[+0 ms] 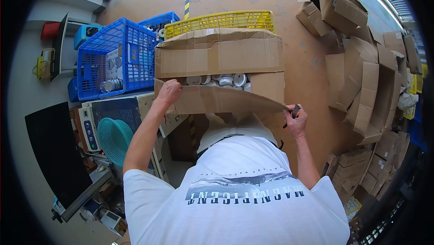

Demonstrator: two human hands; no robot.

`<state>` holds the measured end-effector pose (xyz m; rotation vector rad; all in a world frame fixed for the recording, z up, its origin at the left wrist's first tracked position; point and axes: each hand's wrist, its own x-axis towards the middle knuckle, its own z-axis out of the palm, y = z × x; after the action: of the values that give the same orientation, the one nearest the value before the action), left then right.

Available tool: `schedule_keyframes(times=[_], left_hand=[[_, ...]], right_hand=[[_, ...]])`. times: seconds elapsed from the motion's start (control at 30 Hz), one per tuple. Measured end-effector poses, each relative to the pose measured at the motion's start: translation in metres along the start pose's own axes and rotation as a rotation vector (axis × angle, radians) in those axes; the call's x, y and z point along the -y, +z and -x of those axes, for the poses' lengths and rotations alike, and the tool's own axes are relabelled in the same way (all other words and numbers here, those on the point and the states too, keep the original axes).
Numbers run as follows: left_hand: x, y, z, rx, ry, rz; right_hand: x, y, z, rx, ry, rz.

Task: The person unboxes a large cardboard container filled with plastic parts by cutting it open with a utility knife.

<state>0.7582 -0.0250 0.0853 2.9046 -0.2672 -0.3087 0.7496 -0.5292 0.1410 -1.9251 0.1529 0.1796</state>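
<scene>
A large cardboard box (219, 57) stands in front of me, its far flap folded partly over the top. White round pieces (226, 80) show through the gap between the flaps; I cannot make out their kind. My left hand (170, 92) is closed on the left end of the near flap (221, 99), which is raised and bowed. At this flap's right corner, my right hand (296, 122) is closed around a slim dark box cutter (295, 111), with its fingertips at the cardboard edge.
Blue crates (115, 59) holding round pieces stand at the left, and a yellow crate (219, 20) lies behind the box. A green basket (114, 141) sits on the bench near my left arm. Empty cartons (361, 82) are piled on the right.
</scene>
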Motion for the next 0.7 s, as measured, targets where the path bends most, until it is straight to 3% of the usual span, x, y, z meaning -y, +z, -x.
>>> schedule_keyframes(times=[0.1,0.13,0.17,0.3,0.4,0.47,0.53,0.6,0.63,0.67,0.7], left_hand=[[-0.068,-0.058,0.081,0.020,0.039,-0.074],[-0.074,-0.045,0.115,0.055,-0.034,0.001],[-0.079,-0.031,0.142,-0.086,-0.013,0.019],[-0.100,-0.028,0.176,-0.016,-0.149,0.121],[-0.095,-0.008,0.204,-0.104,-0.128,0.189],[-0.091,0.009,0.216,-0.157,-0.096,0.238],[-0.087,0.031,0.226,-0.292,-0.082,0.465],[-0.074,0.091,0.235,-0.275,-0.063,0.490],[-0.065,0.122,0.235,-0.267,-0.051,0.496],[-0.052,0.143,0.229,-0.073,-0.087,0.421],[-0.040,0.160,0.212,-0.059,-0.066,0.418]], right_hand=[[-0.001,0.000,0.011,-0.068,0.025,-0.029],[-0.001,-0.001,0.015,-0.060,0.021,-0.020],[-0.003,0.000,0.019,-0.054,-0.021,-0.060],[-0.015,-0.008,0.030,0.070,-0.121,-0.056],[-0.008,-0.023,0.048,0.186,-0.159,0.203],[-0.010,-0.027,0.064,0.256,-0.292,0.494],[-0.010,-0.028,0.081,0.286,-0.297,0.633],[-0.013,-0.029,0.101,0.310,-0.297,0.772],[-0.017,-0.029,0.109,0.369,-0.194,0.839],[-0.021,-0.028,0.116,0.429,-0.088,0.901],[-0.028,-0.029,0.120,0.428,-0.076,0.910]])
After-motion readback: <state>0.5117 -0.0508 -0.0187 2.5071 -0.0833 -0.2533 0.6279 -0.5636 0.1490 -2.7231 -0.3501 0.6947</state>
